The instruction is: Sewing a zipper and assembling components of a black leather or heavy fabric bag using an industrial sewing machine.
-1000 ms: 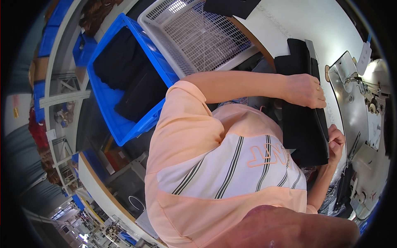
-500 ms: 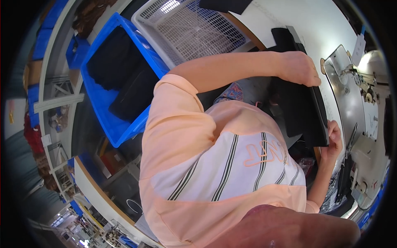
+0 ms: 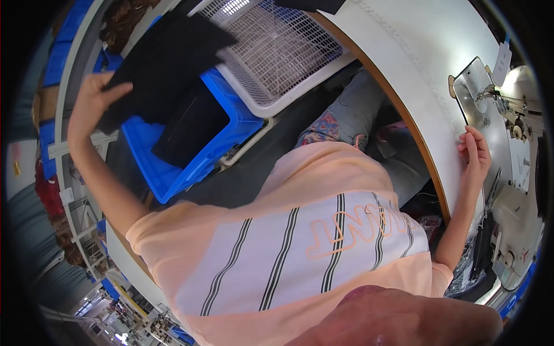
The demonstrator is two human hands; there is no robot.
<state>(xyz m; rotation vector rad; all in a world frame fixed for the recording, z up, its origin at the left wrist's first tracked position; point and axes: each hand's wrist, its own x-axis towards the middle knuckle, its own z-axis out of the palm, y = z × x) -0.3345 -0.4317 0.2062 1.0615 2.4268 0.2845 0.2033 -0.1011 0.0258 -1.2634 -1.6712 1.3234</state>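
My left hand (image 3: 99,101) is raised at the left, closed on the edge of a black cloth piece (image 3: 167,63). The cloth hangs over the blue crate (image 3: 234,124) and is slightly blurred. More folded black cloth (image 3: 193,130) lies inside the crate, partly hidden by the held piece. On the right, my right hand (image 3: 476,155) rests by the white tabletop's edge, close to the sewing machine's metal plate (image 3: 479,106). Its fingers are loosely bent and somewhat apart, with nothing visible in them.
A white plastic basket (image 3: 277,52) stands beside the blue crate. The white sewing table (image 3: 404,63) has a brown curved edge, with another black piece (image 3: 311,4) at its far end. The sewing machine (image 3: 516,202) stands at the right. Shelving (image 3: 72,144) lines the left.
My left hand has swung from the table to the far left, carrying the black cloth over the blue crate. My right hand has let go of the cloth and moved slightly up the table.
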